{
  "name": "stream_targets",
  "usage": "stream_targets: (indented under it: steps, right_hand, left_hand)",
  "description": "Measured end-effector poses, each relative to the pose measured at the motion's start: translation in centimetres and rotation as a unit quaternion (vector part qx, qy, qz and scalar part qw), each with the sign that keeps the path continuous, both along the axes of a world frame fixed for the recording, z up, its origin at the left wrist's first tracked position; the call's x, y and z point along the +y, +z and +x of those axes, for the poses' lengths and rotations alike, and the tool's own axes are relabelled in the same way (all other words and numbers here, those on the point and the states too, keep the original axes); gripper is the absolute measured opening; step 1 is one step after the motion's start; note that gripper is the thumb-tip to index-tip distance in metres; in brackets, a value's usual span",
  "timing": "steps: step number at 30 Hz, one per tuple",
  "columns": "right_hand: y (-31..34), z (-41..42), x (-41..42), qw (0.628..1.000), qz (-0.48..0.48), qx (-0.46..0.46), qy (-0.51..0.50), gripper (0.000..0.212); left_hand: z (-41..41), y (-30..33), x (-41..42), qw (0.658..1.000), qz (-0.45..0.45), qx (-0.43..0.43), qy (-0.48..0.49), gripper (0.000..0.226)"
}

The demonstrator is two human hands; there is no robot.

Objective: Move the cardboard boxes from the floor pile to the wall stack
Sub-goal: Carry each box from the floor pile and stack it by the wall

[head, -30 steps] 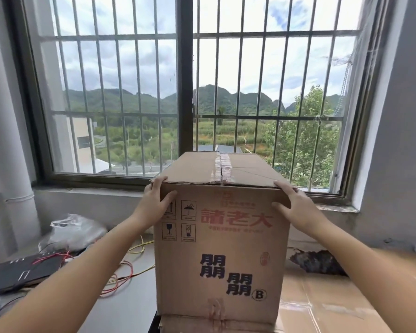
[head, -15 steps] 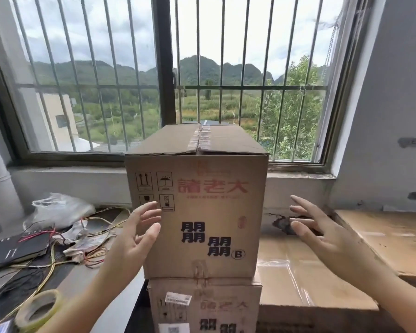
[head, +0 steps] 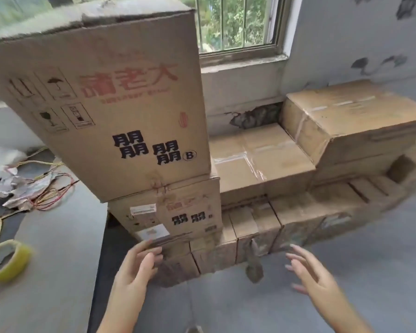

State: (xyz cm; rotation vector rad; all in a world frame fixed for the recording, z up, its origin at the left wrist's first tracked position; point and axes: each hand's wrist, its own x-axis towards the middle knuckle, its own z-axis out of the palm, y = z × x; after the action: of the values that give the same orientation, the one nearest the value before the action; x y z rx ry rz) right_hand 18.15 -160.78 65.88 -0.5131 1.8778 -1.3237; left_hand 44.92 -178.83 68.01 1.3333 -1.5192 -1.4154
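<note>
- Top box (head: pixel 111 104) sat on the stack by the wall, under the window (head: pixel 235 22), red and black print facing the camera.
- It rested on a second box (head: pixel 173 212) with the same print and a white label; its left edge hung a little past that one.
- Both hands were off the cardboard, down low in front of the stack, well below the top box.
- Left hand (head: pixel 137 267): fingers straight and spread, holding nothing, tips just by the bottom edge of the second box; I could not tell if they touched it.
- Right hand (head: pixel 310 272): fingers loose and fanned out, empty, over the floor (head: pixel 358 272), apart from any box.
- The hands were apart from each other, palms turned roughly inward.
- To the right, lower boxes (head: pixel 257 159) lined the wall in steps, one taped box (head: pixel 346 116) higher in the corner.
- On the left, a grey counter (head: pixel 58 236) carried a yellow tape roll (head: pixel 7 260), wires (head: pixel 46 188) and crumpled plastic (head: pixel 0 162).
</note>
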Motion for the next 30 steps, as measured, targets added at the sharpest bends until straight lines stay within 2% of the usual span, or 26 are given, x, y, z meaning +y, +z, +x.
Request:
stream_targets:
  steps: [4,8,11,17,21,26,30]
  right_hand:
    - [-3.0,4.4,5.2,0.987,0.064,-0.064,-0.13,0.031]
    - [-3.2,8.2,8.6,0.959,0.069,-0.101,-0.255,0.028]
    - [-2.8,11.4,10.2,0.931,0.054,-0.109,-0.344,0.027]
    - [-2.5,19.5,12.0,0.843,0.01,-0.104,-0.527,0.027]
    - [-2.7,25.2,14.2,0.786,0.003,-0.081,-0.613,0.026]
    - [-2.7,30.2,17.3,0.698,-0.029,-0.063,-0.712,0.022]
    - [-2.8,32.4,20.9,0.667,-0.042,-0.051,-0.742,0.021]
  left_hand:
    - [-0.5,-2.7,2.0,0.996,0.087,-0.017,-0.019,0.022]
    - [-2.2,-3.5,2.3,0.983,0.1,-0.047,-0.144,0.023]
    - [-3.5,-3.5,1.7,0.962,0.1,-0.064,-0.248,0.024]
    - [-4.6,-4.0,1.5,0.892,0.076,-0.09,-0.437,0.025]
    - [-5.5,-4.3,3.6,0.833,0.065,-0.093,-0.542,0.026]
    - [-6.9,-3.4,8.2,0.77,0.044,-0.08,-0.631,0.027]
    - [-7.4,-2.3,13.3,0.74,0.023,-0.062,-0.669,0.025]
